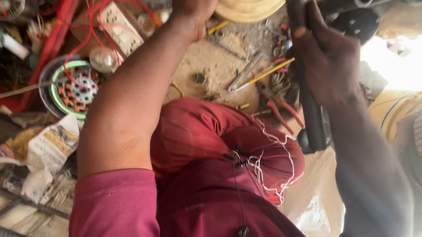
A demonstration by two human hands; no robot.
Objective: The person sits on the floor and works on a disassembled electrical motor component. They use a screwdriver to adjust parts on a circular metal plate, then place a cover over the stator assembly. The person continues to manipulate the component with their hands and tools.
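**Q:** Entry, head view. Where does the black bar [310, 114] lie from the hands?

**A:** I log it on the right side of the frame. My reading is that its long axis runs nearly straight away from the body, tipped a little. The far end leaves the top edge and the near end hangs just beside the knee [210, 128] in red cloth.

**Q:** Which hand has it?

**A:** The right hand [327, 57]. Its fingers are wrapped around the bar's upper half in a firm grasp, with the thumb laid along the shaft.

**Q:** And the left hand [193, 4]?

**A:** It is stretched forward to the top edge, touching or just beside the cream disc [248, 5]. The fingers are cut off by the frame, so I cannot tell whether it is open or closed. It is well apart from the bar, which makes the right hand the nearer one by far.

**Q:** What lies between the two hands?

**A:** I see a dusty bench [219, 61] with a yellow-handled screwdriver [266, 74] lying slantwise. Red-handled pliers [281, 112] sit just beside the bar's lower half.

**Q:** And on the left margin?

**A:** There is a wound motor core [75, 88] in a green ring, with a white socket strip [122, 28] above it and red wire [88, 35] looped over both, all well apart from the bar
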